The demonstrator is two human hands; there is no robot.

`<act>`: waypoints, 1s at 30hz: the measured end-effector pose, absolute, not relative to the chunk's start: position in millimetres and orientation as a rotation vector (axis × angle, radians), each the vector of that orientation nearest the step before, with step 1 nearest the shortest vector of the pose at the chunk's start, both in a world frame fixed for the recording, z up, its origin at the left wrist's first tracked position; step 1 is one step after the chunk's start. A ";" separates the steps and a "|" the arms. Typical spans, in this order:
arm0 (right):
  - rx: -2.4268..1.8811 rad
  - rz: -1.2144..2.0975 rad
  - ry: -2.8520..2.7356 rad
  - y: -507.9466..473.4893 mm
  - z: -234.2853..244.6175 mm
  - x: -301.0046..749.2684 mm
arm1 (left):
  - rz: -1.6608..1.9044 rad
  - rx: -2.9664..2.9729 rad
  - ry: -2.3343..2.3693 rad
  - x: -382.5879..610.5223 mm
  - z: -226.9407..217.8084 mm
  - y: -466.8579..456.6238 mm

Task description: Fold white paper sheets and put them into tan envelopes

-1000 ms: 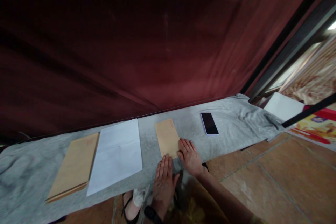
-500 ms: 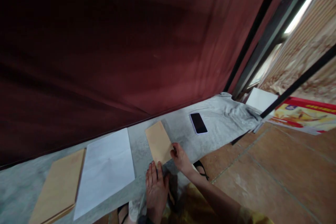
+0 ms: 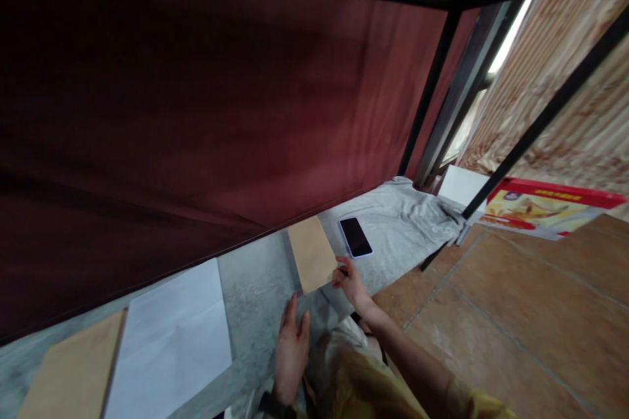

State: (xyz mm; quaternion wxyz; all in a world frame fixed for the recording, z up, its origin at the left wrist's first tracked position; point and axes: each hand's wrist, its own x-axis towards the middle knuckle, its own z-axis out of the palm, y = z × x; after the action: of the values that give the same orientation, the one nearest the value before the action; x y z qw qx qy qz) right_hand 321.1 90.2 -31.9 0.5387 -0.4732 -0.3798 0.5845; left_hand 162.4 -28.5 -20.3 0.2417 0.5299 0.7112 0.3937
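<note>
You have one phone (image 3: pixel 356 237), one small envelope (image 3: pixel 310 255) by your hands, one white sheet (image 3: pixel 171 340) showing, and one brown pile (image 3: pixel 73 373) to its left; how many pieces are in that pile cannot be told. All of them are on one grey cloth (image 3: pixel 255 288), with one red and yellow box (image 3: pixel 545 209) well apart on the right.

A second ago both your hands lay flat on the envelope's near end. Now your left hand has come away from it, and your right has gone from flat to a pinch. The envelope sits nearer the phone than it did, its near end looking lifted over the cloth. Your view has swung too, so the pile is now cut by the lower left edge.

Your right hand (image 3: pixel 351 283) is closed at the fingertips, thumb and fingers together on the envelope's near right corner. Your left hand (image 3: pixel 291 353) is open and holds nothing, thumb spread from the fingers, tips just beside the near left corner; whether they brush it you cannot tell. The envelope is between sheet and phone, close to the phone's left side.
</note>
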 end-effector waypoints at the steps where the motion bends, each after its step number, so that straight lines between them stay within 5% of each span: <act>1: -1.146 1.388 -0.885 94.4 -32.3 326.8 | 1.099 1.343 1.896 166.0 -19.2 -21.0; 9: -1.247 1.357 -0.874 107.5 -43.4 343.7 | 1.280 0.529 1.527 184.7 -17.8 31.6; 30: -1.363 1.203 -1.249 104.4 -48.4 354.8 | 1.303 0.521 1.579 189.5 -20.4 49.3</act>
State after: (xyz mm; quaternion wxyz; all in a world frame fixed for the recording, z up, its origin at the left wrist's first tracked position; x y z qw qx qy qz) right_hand 354.8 104.4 -48.4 0.4509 -0.5516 -0.5054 0.4868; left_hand 189.5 49.3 -20.4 0.4922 0.2146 0.6506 0.5371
